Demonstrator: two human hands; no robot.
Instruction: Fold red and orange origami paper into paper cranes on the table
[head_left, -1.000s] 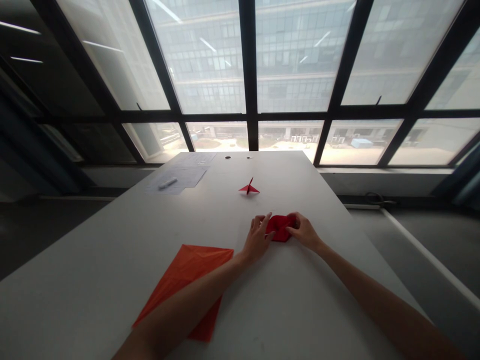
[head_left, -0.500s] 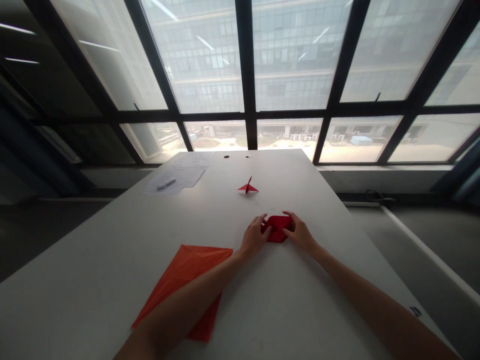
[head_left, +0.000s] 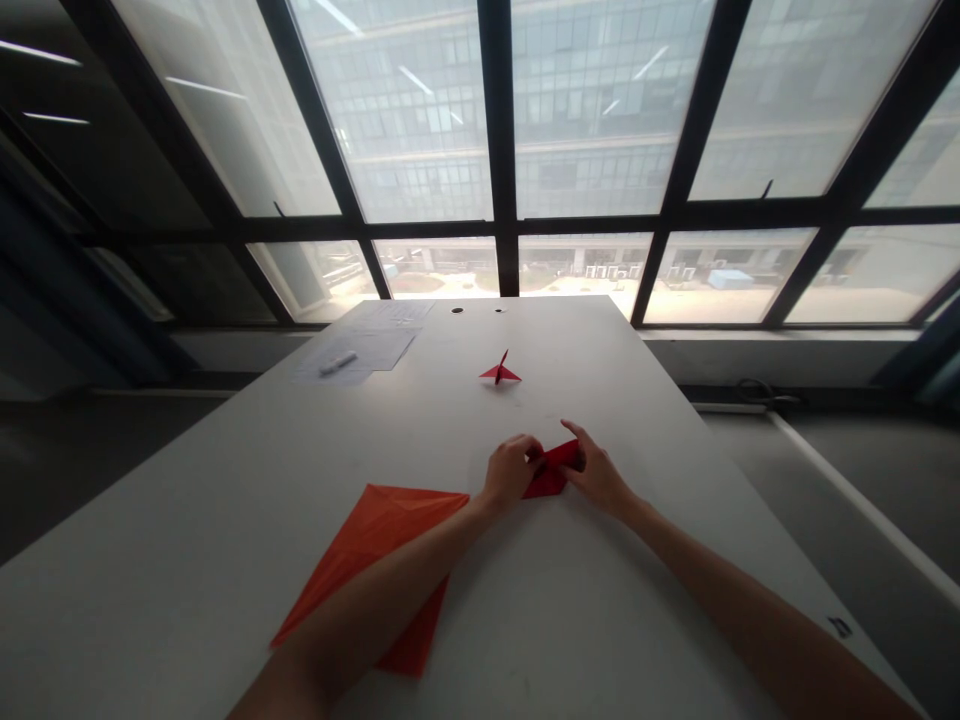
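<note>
A folded piece of red paper (head_left: 551, 477) lies on the white table between my two hands. My left hand (head_left: 511, 469) pinches its left side, thumb and fingers together. On its right side, my right hand (head_left: 598, 470) grips the edge between thumb and fingers, with the index finger raised off it. Beyond them stands a small red folded-paper figure (head_left: 500, 373) with pointed wings. Orange-red sheets (head_left: 375, 530) lie at the near left, partly covered by my left forearm.
White printed papers (head_left: 386, 347) lie at the table's far left, with a white pen-like item (head_left: 338, 364) on them. Two small holes are near the far edge of the white table (head_left: 600, 330). Large windows stand behind it.
The fingers of my left hand have closed in on the red paper, and its upper edge now slants. My right index finger has lifted. The whole view has shifted slightly.
</note>
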